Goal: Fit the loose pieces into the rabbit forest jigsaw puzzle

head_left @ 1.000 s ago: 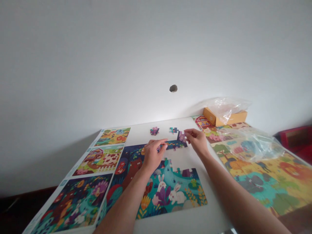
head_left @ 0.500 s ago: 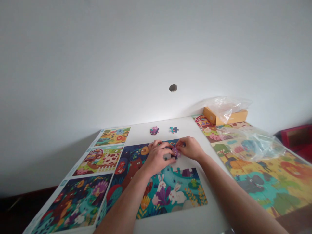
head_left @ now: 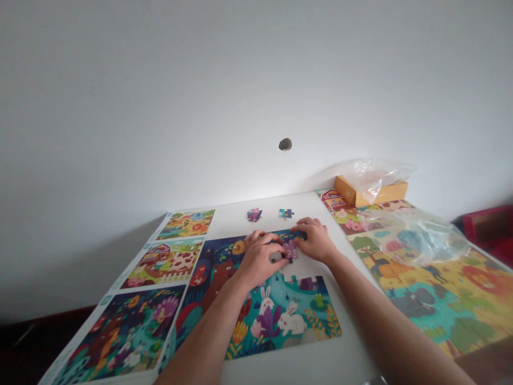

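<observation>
Along the right and near edges of the part-joined puzzle (head_left: pixel 296 315), a strip of white tabletop (head_left: pixel 296 369); a broader band of it beyond the far edge. Left hand (head_left: pixel 262 259) half curled at the left of the purple piece (head_left: pixel 290 249), in the puzzle's far right part; right hand (head_left: pixel 315 240) bent at its right, firm grip by either impossible to tell. Counted: two loose pieces (head_left: pixel 254 215) far, three printed pictures (head_left: pixel 164 262) left, one yellow box (head_left: pixel 393 192) far right.
</observation>
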The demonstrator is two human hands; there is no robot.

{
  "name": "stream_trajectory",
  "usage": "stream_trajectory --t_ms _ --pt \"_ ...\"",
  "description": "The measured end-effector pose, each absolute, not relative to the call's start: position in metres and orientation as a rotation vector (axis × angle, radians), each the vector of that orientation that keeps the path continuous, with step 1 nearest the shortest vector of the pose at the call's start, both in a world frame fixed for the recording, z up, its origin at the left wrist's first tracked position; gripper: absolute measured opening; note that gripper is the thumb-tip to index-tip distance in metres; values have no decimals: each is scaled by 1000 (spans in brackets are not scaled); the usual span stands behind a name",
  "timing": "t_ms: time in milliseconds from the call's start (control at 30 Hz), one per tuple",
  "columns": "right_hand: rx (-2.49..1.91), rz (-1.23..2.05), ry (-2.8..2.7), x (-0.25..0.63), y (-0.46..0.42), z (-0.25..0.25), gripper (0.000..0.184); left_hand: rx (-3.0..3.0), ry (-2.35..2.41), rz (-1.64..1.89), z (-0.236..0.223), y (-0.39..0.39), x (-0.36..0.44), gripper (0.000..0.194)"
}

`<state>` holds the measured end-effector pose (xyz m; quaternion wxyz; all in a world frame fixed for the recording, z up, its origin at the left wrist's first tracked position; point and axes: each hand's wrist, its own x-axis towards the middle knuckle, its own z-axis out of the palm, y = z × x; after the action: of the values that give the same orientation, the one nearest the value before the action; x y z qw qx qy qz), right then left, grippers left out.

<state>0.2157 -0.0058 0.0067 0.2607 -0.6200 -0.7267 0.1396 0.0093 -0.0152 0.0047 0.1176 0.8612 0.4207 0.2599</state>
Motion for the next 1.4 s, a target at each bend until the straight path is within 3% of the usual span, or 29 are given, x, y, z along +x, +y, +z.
stream_trajectory --t_ms 1400 --pt "-1747 436 -1940 213 -5 8 25 2530 1184 763 5 -15 11 9"
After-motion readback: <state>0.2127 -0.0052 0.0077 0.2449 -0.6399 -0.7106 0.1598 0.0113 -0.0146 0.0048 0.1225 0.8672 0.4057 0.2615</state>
